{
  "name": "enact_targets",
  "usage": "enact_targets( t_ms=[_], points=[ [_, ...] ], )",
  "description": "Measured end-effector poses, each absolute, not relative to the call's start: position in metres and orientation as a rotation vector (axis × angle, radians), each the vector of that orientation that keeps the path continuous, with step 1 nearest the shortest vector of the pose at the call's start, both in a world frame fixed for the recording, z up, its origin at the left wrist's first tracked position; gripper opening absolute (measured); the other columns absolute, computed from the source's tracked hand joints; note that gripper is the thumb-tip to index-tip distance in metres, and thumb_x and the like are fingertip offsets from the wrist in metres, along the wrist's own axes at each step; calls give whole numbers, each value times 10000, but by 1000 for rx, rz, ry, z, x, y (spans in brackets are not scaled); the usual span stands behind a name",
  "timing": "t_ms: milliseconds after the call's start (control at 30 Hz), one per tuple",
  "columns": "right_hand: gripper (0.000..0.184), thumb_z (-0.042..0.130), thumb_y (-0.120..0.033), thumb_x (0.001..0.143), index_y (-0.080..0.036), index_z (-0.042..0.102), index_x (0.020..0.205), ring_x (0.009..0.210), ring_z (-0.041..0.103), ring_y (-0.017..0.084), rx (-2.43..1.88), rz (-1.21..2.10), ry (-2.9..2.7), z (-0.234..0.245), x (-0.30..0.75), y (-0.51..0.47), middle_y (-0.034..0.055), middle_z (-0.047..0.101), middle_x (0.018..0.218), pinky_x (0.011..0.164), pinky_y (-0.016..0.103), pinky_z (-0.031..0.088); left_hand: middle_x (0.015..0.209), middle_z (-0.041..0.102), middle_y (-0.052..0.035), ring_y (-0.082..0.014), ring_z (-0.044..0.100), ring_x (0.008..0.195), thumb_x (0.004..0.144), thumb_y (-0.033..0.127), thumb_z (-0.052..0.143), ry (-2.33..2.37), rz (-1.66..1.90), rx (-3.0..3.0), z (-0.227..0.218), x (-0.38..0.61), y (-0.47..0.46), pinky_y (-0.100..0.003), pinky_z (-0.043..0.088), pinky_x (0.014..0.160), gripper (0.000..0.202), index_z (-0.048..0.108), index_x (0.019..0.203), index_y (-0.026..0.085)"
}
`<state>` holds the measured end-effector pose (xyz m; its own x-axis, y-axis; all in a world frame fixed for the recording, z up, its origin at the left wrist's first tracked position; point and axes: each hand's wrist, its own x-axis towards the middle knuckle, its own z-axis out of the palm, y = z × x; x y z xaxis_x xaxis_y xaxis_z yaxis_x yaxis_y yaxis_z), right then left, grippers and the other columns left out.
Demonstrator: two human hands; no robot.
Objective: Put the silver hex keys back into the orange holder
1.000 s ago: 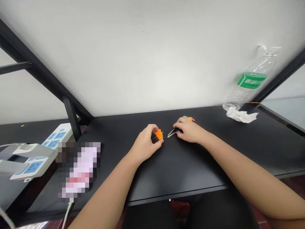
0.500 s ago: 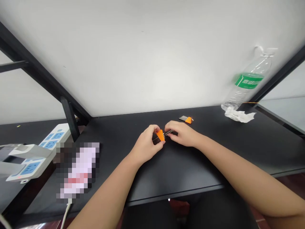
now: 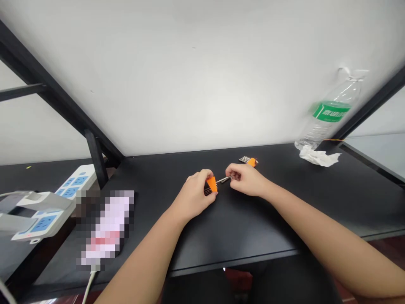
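Note:
Near the middle of the black table, my left hand is closed round an orange hex key holder, with several dark keys in it. My right hand pinches the far end of a thin metal hex key, whose other end reaches to the holder's right side. Whether that end is still inside the holder, I cannot tell. Under it, a short dark piece shows beside my right fingertips. Just behind my right hand lies a second orange holder with several silvery keys, partly covered by the hand.
A clear bottle with a green label leans at the back right, crumpled tissue before it. On the left lie a blurred-out flat object with a white cable and a power strip. A white wall rises behind the table.
My right hand has moved slightly right, away from the holder, and a longer stretch of hex key now shows between the hands. My left hand keeps its hold on the holder.

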<state>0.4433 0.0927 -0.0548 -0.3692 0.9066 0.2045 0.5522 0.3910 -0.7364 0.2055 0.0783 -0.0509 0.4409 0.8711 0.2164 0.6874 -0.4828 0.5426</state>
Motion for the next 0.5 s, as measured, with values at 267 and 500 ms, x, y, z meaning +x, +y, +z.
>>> enact_targets(
  t_ms=[267,500],
  points=[
    [189,560,-111,809,-214,669,925,684,572,153,-1478,803,-2346,-48,470,103,-8,659,794,643,280,423,1024,670,-33,-252,623,961,815,239,685,1325,682,2422,-49,201,77,-438,491,957,312,561,1100,262],
    [191,639,-245,885,-212,701,1062,890,605,199,-1499,341,-2361,-51,467,98,80,645,1074,784,319,460,997,667,-16,-222,634,914,814,240,686,1299,677,2343,-45,205,77,-418,501,941,272,559,1055,249]
  ],
)
